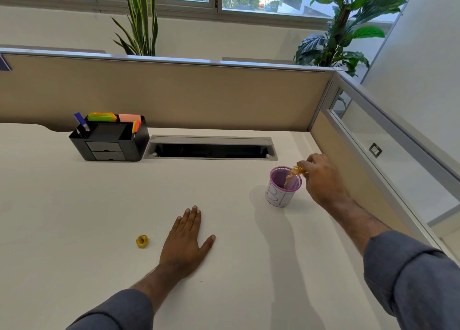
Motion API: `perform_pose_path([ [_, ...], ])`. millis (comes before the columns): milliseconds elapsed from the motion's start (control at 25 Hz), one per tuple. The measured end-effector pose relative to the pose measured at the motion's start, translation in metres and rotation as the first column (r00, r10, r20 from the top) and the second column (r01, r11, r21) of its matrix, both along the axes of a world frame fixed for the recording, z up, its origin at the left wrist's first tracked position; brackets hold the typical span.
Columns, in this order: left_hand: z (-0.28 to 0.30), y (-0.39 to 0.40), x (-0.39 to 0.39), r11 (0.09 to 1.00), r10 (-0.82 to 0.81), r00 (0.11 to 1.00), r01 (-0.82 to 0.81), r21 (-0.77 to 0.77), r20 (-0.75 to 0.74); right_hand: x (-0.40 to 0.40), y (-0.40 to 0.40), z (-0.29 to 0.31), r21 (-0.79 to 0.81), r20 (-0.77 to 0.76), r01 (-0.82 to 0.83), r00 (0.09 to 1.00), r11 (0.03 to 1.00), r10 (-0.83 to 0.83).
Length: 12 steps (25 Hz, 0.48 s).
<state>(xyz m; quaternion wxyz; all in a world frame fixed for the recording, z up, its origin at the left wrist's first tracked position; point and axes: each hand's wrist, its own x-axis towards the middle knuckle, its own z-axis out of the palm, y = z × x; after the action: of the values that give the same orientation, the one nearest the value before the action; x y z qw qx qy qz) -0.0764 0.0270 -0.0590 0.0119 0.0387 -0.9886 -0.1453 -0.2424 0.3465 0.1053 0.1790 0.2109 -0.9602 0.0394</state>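
A purple mesh cup (pixel 282 189) with a white paper label marked in blue stands on the white desk (pixel 99 205) at the right. My right hand (pixel 321 177) hovers over the cup's far rim and pinches a small orange-yellow object (pixel 296 171), blurred, just above the opening. My left hand (pixel 185 240) lies flat on the desk with fingers straight, holding nothing. A small round yellow sharpener (pixel 142 241) sits on the desk just left of that hand, apart from it.
A black desk organiser (pixel 109 140) with pens, markers and sticky notes stands at the back left. A grey cable slot (pixel 211 148) lies open beside it. Beige partition panels (pixel 199 95) close off the back and right sides.
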Motion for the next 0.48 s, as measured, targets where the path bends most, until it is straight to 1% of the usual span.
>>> perform_pose_path([
  [360, 0.0022, 0.0004, 0.0004, 1.0, -0.004, 1.0, 0.004, 0.016, -0.005, 0.0013, 0.0009, -0.0032, 0.046, 0.01, -0.003, 1.0, 0.999, 0.003],
  [480, 0.003, 0.0001, 0.0009, 1.0, -0.005, 1.0, 0.005, 0.012, -0.003, 0.0003, 0.0031, -0.0027, 0.101, 0.004, -0.022, 1.0, 0.995, 0.022],
])
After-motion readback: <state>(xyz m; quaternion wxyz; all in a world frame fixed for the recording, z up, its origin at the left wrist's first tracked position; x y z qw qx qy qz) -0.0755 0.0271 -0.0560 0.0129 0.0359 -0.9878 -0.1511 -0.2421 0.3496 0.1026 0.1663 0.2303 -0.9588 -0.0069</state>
